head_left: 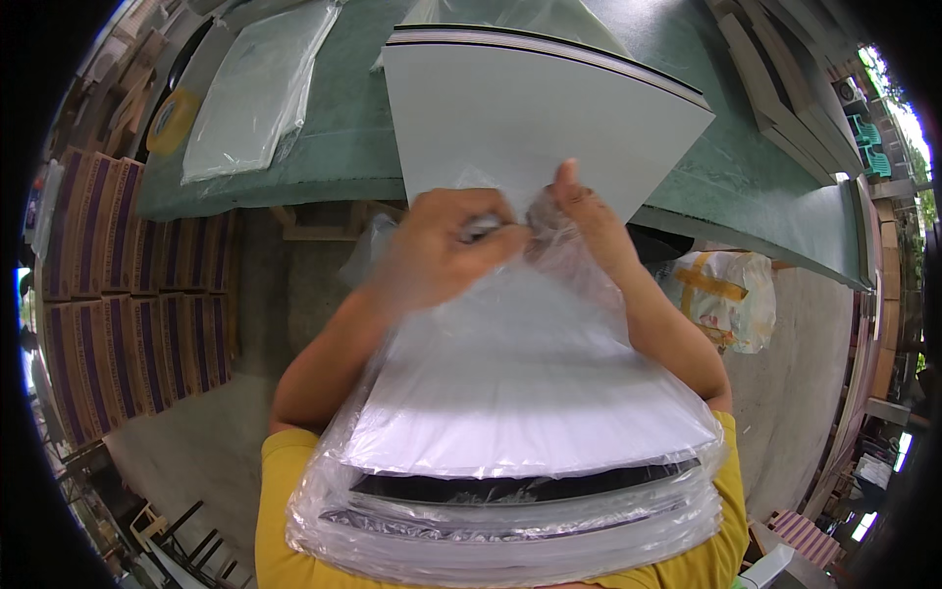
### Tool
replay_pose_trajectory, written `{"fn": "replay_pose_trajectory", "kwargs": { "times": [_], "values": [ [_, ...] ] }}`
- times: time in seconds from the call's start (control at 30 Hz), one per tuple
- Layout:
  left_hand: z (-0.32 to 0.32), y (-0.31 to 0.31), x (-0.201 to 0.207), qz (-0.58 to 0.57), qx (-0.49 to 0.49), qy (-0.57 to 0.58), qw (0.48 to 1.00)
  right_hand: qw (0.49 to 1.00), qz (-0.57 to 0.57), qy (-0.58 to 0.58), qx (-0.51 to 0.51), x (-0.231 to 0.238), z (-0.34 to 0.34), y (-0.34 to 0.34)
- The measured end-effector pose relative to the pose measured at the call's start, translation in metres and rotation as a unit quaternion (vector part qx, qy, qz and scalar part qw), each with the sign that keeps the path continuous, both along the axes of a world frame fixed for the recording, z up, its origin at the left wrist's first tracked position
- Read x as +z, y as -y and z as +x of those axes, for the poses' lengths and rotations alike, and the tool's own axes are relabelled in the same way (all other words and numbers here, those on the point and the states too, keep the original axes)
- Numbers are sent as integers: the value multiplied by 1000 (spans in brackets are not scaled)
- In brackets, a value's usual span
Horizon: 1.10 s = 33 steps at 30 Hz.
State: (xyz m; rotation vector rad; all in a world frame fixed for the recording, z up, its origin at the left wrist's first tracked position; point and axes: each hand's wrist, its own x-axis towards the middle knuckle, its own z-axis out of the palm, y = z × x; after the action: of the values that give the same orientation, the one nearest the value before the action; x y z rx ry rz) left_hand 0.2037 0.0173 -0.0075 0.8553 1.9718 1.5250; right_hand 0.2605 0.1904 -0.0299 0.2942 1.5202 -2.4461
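Note:
A white flat panel (530, 422) with a dark edge lies inside a clear plastic bag (510, 550), which rests against my yellow-sleeved body. At the bag's far end, the loose film is bunched between my hands. My left hand (442, 245), slightly blurred, has its fingers curled round part of the film. My right hand (601, 226) grips the gathered plastic, its thumb pointing up. Just beyond both hands, a stack of white panels (530, 108) with black and white layered edges sits on the green table, overhanging its near edge.
Folded clear plastic bags (260, 93) and a yellow tape roll (174, 120) lie on the left of the green table (343, 128). Brown cartons (132, 294) are piled at left. A taped bundle (726, 294) stands under the table at right; long grey boards (785, 88) lie far right.

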Motion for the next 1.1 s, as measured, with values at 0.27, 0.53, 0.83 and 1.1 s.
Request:
{"fn": "replay_pose_trajectory", "kwargs": {
  "times": [0.27,0.53,0.83,1.1],
  "values": [
    [-38,55,13,10,233,-34,972,995,89,-53,9,13,18,-8],
    [5,4,19,27,-20,45,998,995,36,-86,25,12,9,12],
    [4,31,2,-22,56,19,998,983,145,-81,76,5,10,3],
    [6,25,4,3,23,-8,1000,993,-30,-33,106,9,7,0]
  ]
}}
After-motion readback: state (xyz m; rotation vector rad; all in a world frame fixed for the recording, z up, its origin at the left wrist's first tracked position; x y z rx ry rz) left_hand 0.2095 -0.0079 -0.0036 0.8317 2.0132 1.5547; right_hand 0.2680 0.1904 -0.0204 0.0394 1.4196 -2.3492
